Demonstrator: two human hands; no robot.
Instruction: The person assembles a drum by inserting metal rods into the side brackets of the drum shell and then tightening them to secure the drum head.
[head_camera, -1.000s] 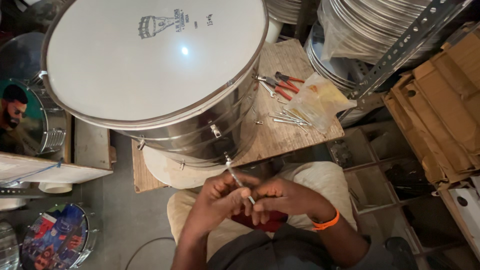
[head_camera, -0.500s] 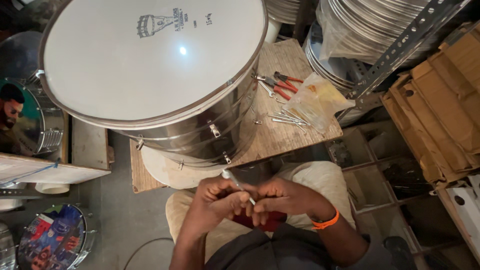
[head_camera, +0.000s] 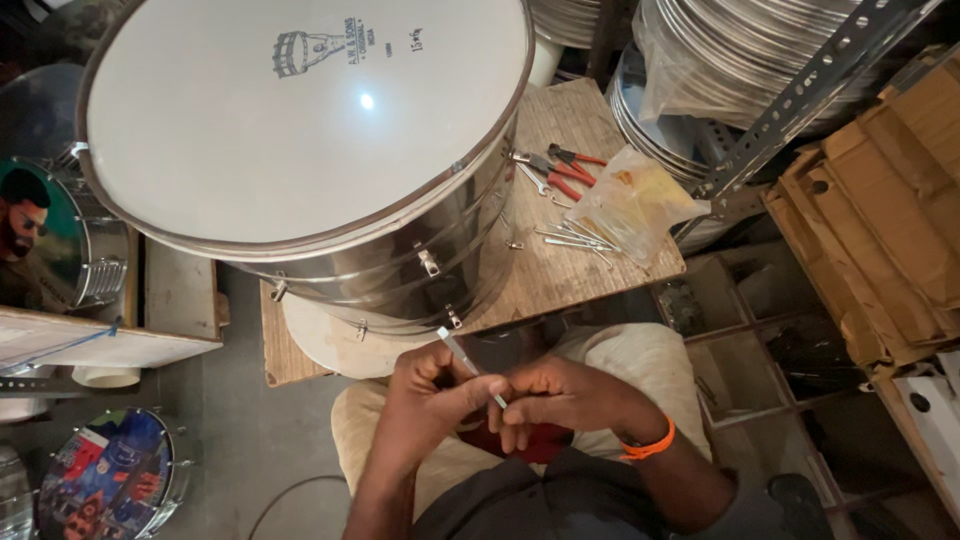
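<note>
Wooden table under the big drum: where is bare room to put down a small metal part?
The wooden table is bare along its near edge, between the large steel drum and the loose metal rods. The far right corner is crowded with red-handled pliers and a clear plastic bag.

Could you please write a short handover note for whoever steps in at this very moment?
Left hand and right hand: both grip one thin metal rod over the lap, its tip angled up toward the drum.
Drum: on the wooden board, white head up, metal lugs along its shell.
More rods, pliers and a plastic bag lie on the board to the right.
Done: cannot tell.
Left: the held rod is not yet in a lug.
</note>
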